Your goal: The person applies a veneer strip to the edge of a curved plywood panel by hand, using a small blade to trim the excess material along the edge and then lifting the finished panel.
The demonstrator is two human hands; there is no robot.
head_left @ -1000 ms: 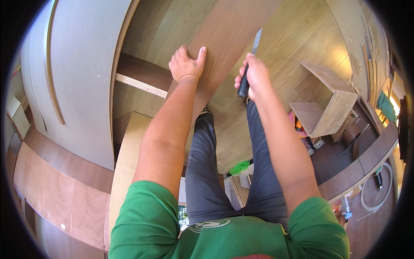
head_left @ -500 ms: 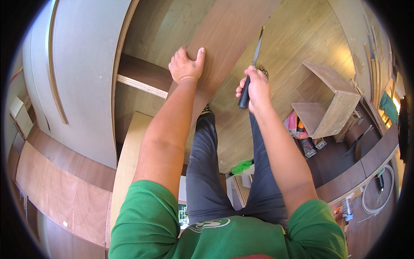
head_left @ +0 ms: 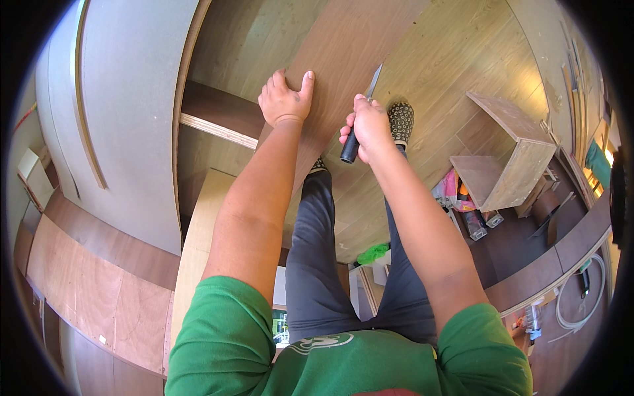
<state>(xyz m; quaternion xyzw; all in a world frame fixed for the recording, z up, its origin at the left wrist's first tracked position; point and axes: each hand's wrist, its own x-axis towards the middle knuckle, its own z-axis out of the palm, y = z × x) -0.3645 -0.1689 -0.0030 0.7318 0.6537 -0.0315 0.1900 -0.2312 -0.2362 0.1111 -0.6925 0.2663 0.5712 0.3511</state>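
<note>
Leftward since the earlier frame, my right hand [head_left: 371, 127] has carried the black-handled tool with a narrow metal blade [head_left: 350, 150] toward the right edge of the long, flat brown wooden board [head_left: 353, 53]. That grip wraps the handle, fingers curled round. I'd press the board steady, fingers clear of the blade. The board lies left of the right grip and under my left hand [head_left: 287, 100], thumb spread; whether its fingers clasp the edge, I can't tell.

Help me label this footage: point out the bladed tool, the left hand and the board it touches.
Bladed tool [head_left: 351, 148]: head view, on the handle.
Left hand [head_left: 286, 101]: head view, on its back.
Board [head_left: 349, 56]: head view, broad face.
</note>
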